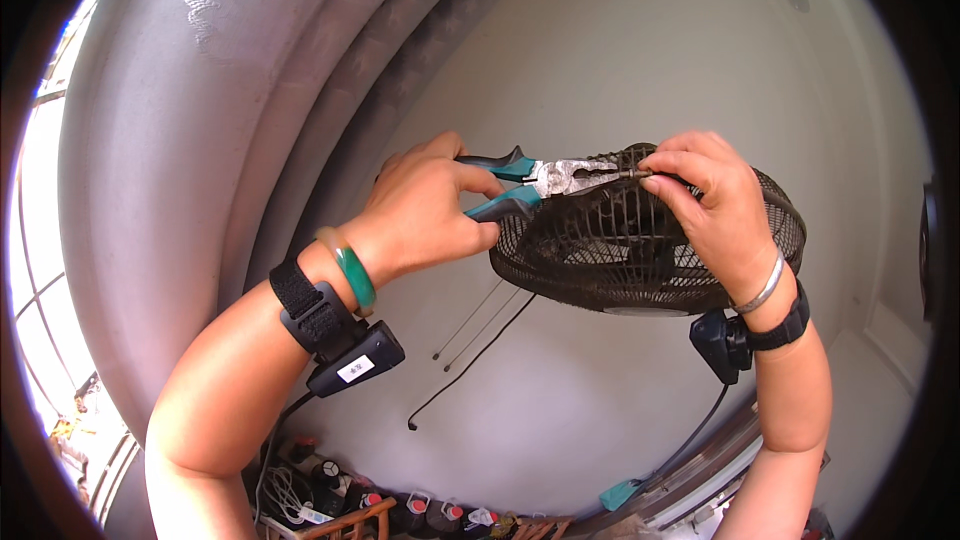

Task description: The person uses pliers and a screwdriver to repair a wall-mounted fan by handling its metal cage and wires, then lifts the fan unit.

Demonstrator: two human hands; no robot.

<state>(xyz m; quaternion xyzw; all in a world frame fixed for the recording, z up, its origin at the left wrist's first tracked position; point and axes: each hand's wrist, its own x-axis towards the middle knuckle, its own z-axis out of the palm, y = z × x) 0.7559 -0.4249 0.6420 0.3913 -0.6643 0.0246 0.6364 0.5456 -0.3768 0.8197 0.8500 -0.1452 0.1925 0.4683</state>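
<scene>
My left hand (425, 202) is closed round the teal and black handles of a pair of pliers (575, 177). The pliers' jaws point right and reach the top of a dark wire fan cage (620, 285). At the jaw tips, a small metal rod-like piece (634, 174) is pinched between the thumb and fingers of my right hand (708, 202). Whether the jaws grip that piece cannot be made out. Both hands are raised at the fan, with the right one in front of the cage's right part. Fan blades show only dimly behind the wires.
Pull cords (470, 365) hang below the fan against a pale wall. Grey curtains (200, 140) and a bright barred window fill the left. Below stand several red-capped bottles (418, 505), a wooden frame (350, 522) and a white cable (283, 495). Each wrist wears a strapped black device.
</scene>
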